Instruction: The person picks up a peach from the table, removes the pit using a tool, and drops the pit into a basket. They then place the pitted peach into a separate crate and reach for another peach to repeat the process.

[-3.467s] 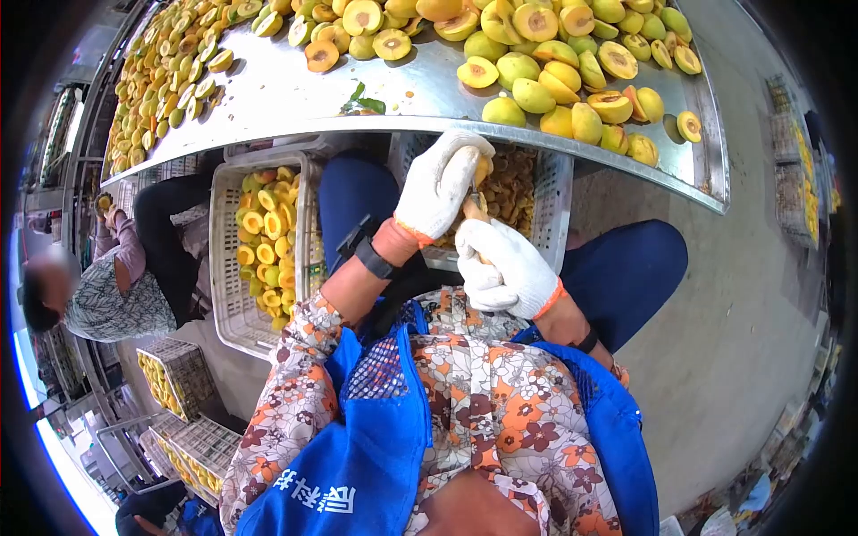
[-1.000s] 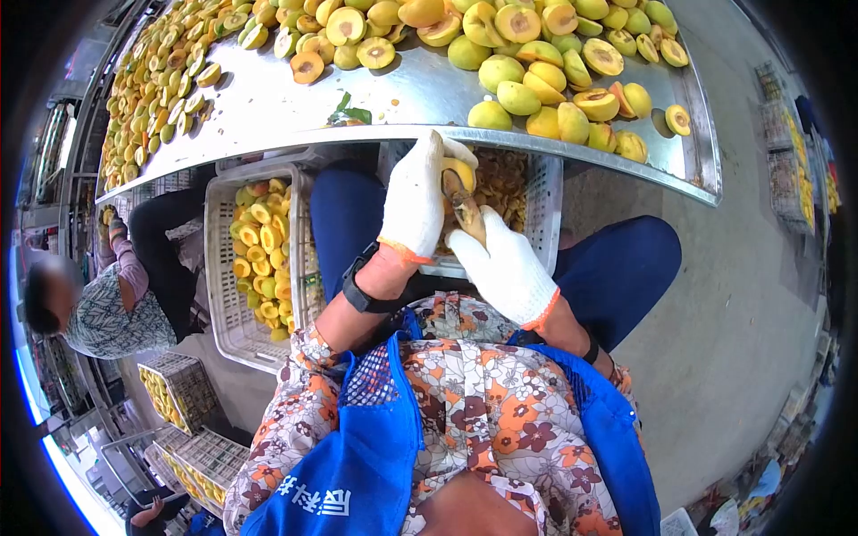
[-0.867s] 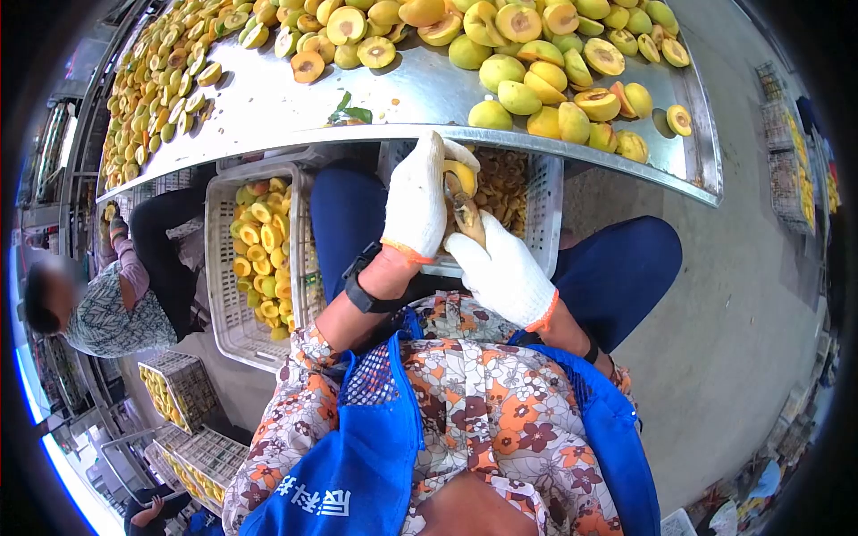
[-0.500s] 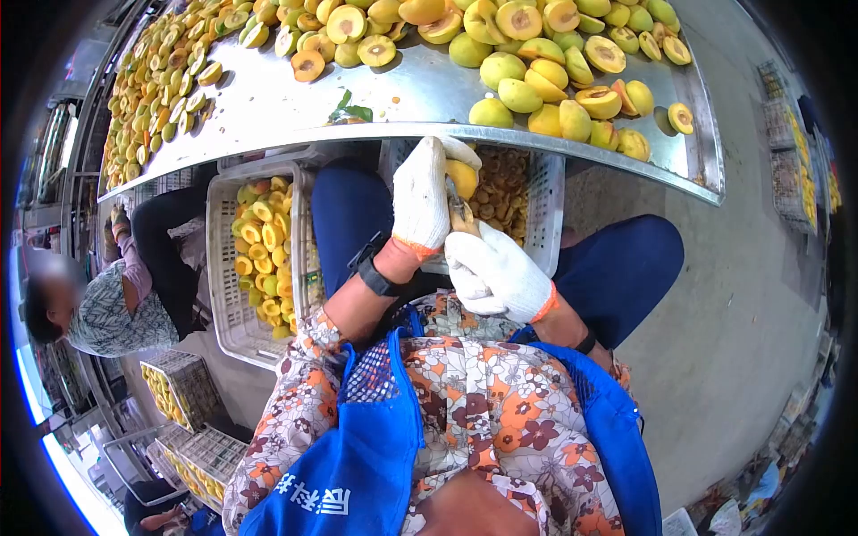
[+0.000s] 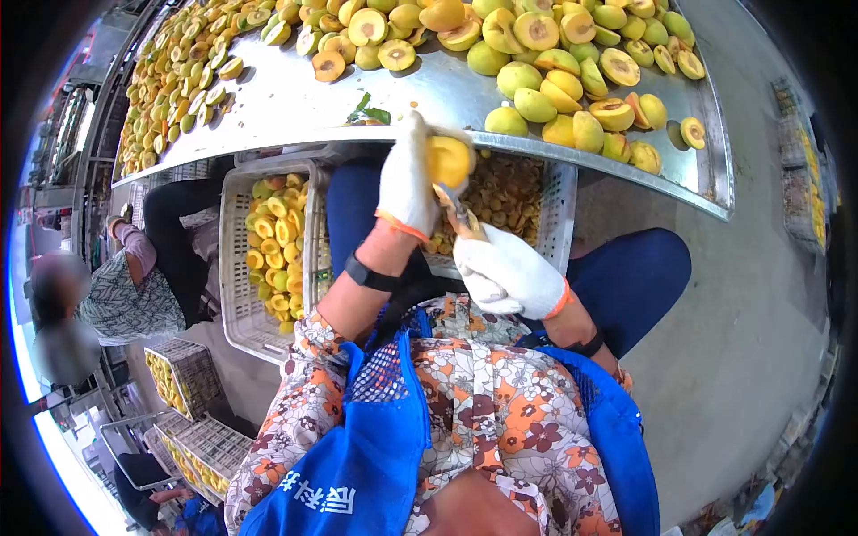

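My left hand (image 5: 411, 183), in a white glove with an orange cuff, holds a yellow peach half (image 5: 449, 163) just below the front edge of the metal table. My right hand (image 5: 508, 272), gloved the same way, is closed round the wooden handle of a small pitting knife (image 5: 458, 213). The knife's metal end points up at the lower side of the peach half. Below both hands, a crate (image 5: 559, 201) between my knees contains many brown peach pits (image 5: 509, 192).
Cut peaches (image 5: 536, 89) cover much of the metal table (image 5: 295, 112), with a green leaf (image 5: 368, 112) near its edge. A crate (image 5: 234, 268) of hollowed halves stands left of my knee. Another person (image 5: 134, 295) sits farther left. Fruit crates (image 5: 804, 205) stand on the right.
My left hand has tilted and moved slightly left, turning the peach half's yellow face into view. The knife's metal end shows more clearly now. The whole view has shifted slightly.
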{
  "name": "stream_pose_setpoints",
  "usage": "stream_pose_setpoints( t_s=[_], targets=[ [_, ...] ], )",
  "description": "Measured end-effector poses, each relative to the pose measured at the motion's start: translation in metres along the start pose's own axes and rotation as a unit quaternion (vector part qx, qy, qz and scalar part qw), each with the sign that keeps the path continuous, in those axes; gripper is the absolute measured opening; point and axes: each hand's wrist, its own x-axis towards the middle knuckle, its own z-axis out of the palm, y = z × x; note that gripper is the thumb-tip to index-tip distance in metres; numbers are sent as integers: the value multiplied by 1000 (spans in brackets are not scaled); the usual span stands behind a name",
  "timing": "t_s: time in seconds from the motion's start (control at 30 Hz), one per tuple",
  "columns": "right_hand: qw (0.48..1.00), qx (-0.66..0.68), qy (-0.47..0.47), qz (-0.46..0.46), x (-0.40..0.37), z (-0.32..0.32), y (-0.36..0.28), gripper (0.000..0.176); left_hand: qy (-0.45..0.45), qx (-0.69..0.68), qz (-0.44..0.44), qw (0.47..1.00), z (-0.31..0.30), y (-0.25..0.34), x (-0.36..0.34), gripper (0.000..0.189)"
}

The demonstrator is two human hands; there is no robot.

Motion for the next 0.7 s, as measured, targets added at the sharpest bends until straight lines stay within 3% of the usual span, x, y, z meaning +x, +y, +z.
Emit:
stream_pose_setpoints(
  t_s=[0.03,0.07,0.1,0.13,0.17,0.2,0.23,0.27,0.33,0.4,0.47,0.53,0.7],
  targets=[
    [999,-45,30,0,-4,-1,-1,15,-19,68,39,997,-18,7,7,53],
    [998,-46,30,-1,-6,-11,3,15,-140,88,40,985,-49,25,15,50],
    [966,-230,99,-59,-9,-29,10,21,-58,172,110,977,-55,38,6,41],
    [892,-405,166,-116,-14,-42,13,28,28,489,346,800,-65,49,-1,28],
    [916,-347,200,-25,-23,-47,9,39,79,704,521,477,-111,67,15,17],
    [916,-344,205,-30,-29,-56,11,39,178,607,310,710,-95,86,-6,16],
    [878,-421,223,-53,-31,-68,18,41,168,811,341,445,-132,105,4,18],
    [832,-495,240,-72,-34,-75,23,44,225,888,243,320,-127,114,-6,23],
    [832,-498,241,-37,-31,-64,20,48,193,861,391,261,-126,116,2,28],
    [805,-543,229,-63,-25,-55,17,48,137,774,389,480,-86,86,16,32],
    [799,-548,235,-79,-18,-47,19,44,-5,679,366,637,-24,48,20,39],
    [766,-592,227,-109,-20,-47,21,43,-87,678,442,581,26,19,35,45],
    [767,-572,274,-95,-25,-53,28,46,-180,693,354,602,66,-17,101,50]
  ],
)
